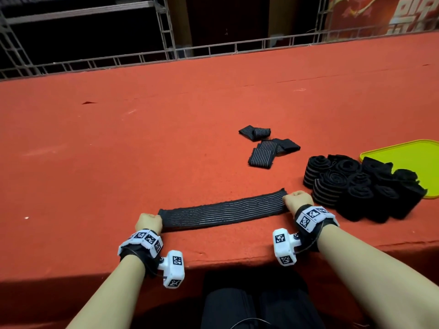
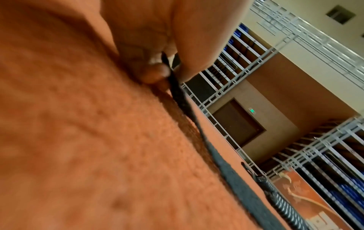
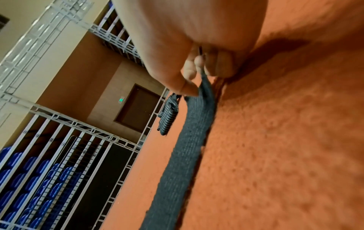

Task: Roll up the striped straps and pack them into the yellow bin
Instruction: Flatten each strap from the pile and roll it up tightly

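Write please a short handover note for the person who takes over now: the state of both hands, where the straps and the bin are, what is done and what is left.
Left hand: grips the left end of the flat strap.
Right hand: grips its right end. The strap lies stretched along the near edge of the red table, not yet rolled.
Done: a cluster of rolled straps stands on the table, overlapping the near edge of the yellow bin; I cannot tell how many stand inside.
Left: roll the held strap, then the loose folded straps farther back, and pack all rolls into the bin.
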